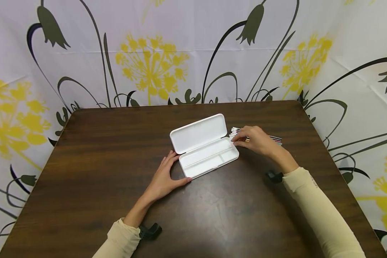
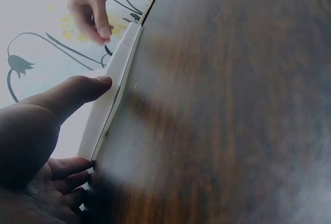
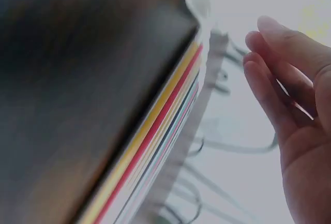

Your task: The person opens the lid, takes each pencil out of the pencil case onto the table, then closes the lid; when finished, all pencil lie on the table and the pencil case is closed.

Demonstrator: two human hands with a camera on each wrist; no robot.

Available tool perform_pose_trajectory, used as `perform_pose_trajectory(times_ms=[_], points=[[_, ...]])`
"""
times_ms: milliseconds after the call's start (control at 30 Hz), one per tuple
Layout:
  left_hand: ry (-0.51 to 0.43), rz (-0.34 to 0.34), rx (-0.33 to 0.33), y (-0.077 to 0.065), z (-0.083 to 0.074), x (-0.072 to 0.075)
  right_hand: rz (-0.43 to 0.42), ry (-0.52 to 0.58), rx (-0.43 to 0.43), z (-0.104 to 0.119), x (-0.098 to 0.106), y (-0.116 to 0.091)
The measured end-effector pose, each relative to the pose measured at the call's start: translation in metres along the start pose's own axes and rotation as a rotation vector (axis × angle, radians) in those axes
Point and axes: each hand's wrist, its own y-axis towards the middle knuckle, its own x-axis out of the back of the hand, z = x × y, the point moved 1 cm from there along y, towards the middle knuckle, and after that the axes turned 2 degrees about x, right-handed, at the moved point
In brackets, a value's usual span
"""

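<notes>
An opened white pencil case (image 1: 206, 163) lies on the brown table, its lid (image 1: 198, 134) tipped back and its tray divided into compartments. At the case's left end, my left hand (image 1: 162, 181) holds it, with the thumb at the front corner and the fingers by the hinge side. The left wrist view shows that thumb (image 2: 83, 92) on the case's edge. Over the right end hovers my right hand (image 1: 254, 139), fingertips gathered near the rim; nothing shows between them in the right wrist view. Beside and partly under it lie several coloured pencils (image 1: 275, 139).
The dark wooden table (image 1: 116, 143) extends around the case. Behind it and to the right hangs white cloth (image 1: 193, 64) with yellow flowers and grey-green stems. A dark wrist device (image 1: 150, 232) sits at the left wrist and another (image 1: 274, 176) at the right.
</notes>
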Motion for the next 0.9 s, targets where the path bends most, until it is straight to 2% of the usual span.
perform_pose_trajectory(times_ms=[100,233,333,667,900], points=[[-0.008,0.005,0.012,-0.003,0.0,-0.001,0.108,-0.048,0.071,0.006,-0.01,0.015],[-0.021,0.006,0.029,-0.007,-0.002,-0.003,0.25,-0.133,0.04,0.009,-0.021,0.025],[-0.022,-0.01,0.028,-0.007,-0.003,-0.002,0.303,-0.184,0.007,0.009,-0.026,0.029],[-0.037,-0.029,0.028,-0.008,-0.003,-0.001,0.303,-0.224,-0.012,0.013,-0.027,0.03],[-0.034,-0.036,0.012,-0.006,-0.003,-0.002,0.323,-0.349,0.017,0.011,-0.029,0.031]])
